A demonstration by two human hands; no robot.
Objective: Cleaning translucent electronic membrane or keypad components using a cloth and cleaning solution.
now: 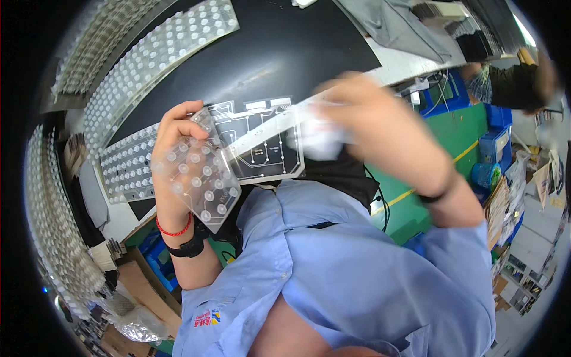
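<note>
Clear plastic sheet (201, 189); glossy tabletop (297, 47)

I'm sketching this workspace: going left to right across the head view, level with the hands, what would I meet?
Tall stack of white-dotted sheets, clear plastic sheet with round white dots, left hand, black rectangular circuit sheet with white lines, blurred right hand, green floor, blue plastic bin.

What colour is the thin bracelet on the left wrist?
The bracelet is red; the head view shows it best.

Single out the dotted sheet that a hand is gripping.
The clear dotted sheet in the left hand; the other dotted sheets lie beyond or left of it, held by neither hand.
</note>
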